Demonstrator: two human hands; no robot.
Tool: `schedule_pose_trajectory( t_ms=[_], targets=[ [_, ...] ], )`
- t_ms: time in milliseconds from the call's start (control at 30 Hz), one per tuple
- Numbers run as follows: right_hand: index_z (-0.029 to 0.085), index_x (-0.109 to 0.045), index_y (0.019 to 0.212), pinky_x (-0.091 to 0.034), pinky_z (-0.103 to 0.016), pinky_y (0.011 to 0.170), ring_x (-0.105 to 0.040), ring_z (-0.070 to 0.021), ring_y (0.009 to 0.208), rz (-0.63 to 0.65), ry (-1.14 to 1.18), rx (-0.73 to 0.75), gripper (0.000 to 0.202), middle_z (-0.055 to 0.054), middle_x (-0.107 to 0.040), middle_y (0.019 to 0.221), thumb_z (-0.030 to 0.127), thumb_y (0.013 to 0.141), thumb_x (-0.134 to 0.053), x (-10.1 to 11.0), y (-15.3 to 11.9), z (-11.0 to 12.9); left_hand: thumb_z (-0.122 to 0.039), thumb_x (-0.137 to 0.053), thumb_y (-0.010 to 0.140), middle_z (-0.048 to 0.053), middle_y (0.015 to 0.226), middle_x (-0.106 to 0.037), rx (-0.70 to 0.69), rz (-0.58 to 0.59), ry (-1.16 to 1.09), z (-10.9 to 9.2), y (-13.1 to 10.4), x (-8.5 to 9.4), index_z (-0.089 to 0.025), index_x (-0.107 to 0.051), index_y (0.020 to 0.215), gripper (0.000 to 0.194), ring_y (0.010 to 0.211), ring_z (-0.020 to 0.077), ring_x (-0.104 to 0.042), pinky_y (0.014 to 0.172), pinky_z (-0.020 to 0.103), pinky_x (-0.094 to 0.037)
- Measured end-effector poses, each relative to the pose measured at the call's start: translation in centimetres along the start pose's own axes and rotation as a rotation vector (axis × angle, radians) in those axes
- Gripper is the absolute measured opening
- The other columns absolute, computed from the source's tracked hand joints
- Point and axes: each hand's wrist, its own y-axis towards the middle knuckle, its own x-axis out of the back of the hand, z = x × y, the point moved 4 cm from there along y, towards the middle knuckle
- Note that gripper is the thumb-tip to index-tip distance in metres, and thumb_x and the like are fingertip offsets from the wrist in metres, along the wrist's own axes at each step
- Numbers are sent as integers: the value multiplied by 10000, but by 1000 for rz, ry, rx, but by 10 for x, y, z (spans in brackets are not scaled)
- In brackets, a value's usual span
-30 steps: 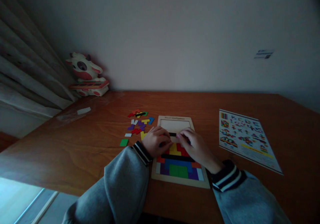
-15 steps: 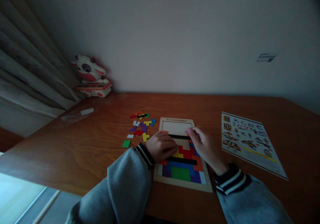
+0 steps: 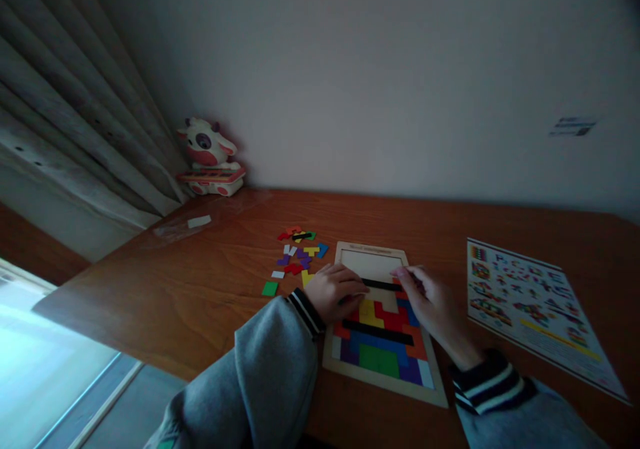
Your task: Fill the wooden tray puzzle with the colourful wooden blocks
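A wooden puzzle board (image 3: pixel 385 379) lies in front of me, its lower part filled with coloured block pieces. Among them are a green block (image 3: pixel 379 360), a yellow piece (image 3: pixel 369 313) and a red piece (image 3: pixel 393 317). An upper black strip (image 3: pixel 383 285) and a lower black strip (image 3: pixel 379 331) cross the board. My left hand (image 3: pixel 336 293) is over the board's left side, fingers curled together, hiding the upper strip's left end. At the upper strip's right end, my right hand (image 3: pixel 427 299) is closed in a pinch. What either hand holds, if anything, is hidden.
Several loose coloured pieces, among them a green square (image 3: pixel 270 289) and a yellow T-shape (image 3: pixel 311 251), lie left of the board. A printed pattern sheet (image 3: pixel 540 315) is on the right. A toy cow (image 3: pixel 213 162) stands at the back left near a curtain (image 3: pixel 90 122).
The view has turned left, so everything sits further right. My left hand has shifted up the board, covering the upper strip's left end and an orange piece. The right hand keeps its pinch.
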Motion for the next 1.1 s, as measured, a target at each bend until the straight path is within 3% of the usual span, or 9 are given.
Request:
schedule_pose_trajectory(
  t_ms=[233,433,600,800,1100],
  targets=[
    [207,-647,840,-491,-328,692,-664,-229,767,-21,7,-9,425,-86,-712,850,572,907,-440,6,3,-6,-243,-519,929,82,997,-713,86,-56,168,47,-21,30,-196,-708,1022,216,902,198,-641,838,358,-520],
    [209,-658,860,-495,-334,692,-668,-231,773,-31,-10,-14,420,-87,-720,873,569,915,-449,8,3,-9,-443,-643,865,75,989,-725,109,22,191,80,-62,66,-216,-698,1084,320,910,203,-665,883,364,-514],
    [213,-664,868,-507,-337,657,-675,-231,735,-18,5,-2,423,-84,-732,836,577,915,-455,8,2,-4,-545,-704,788,76,1065,-723,153,52,189,82,-95,91,-229,-697,1088,436,970,212,-672,894,357,-519],
    [204,-664,868,-497,-333,661,-664,-220,745,8,1,29,420,-89,-727,864,559,925,-446,4,2,-3,-400,-692,849,45,1029,-747,113,61,250,77,-130,97,-237,-718,1058,267,890,193,-701,829,342,-568],
    [194,-651,898,-498,-355,714,-660,-231,793,11,-5,13,410,-99,-719,903,542,936,-438,3,2,-4,-255,-600,925,40,1028,-749,20,-28,232,62,-128,89,-223,-715,1039,165,893,161,-723,825,297,-609]
  ],
)
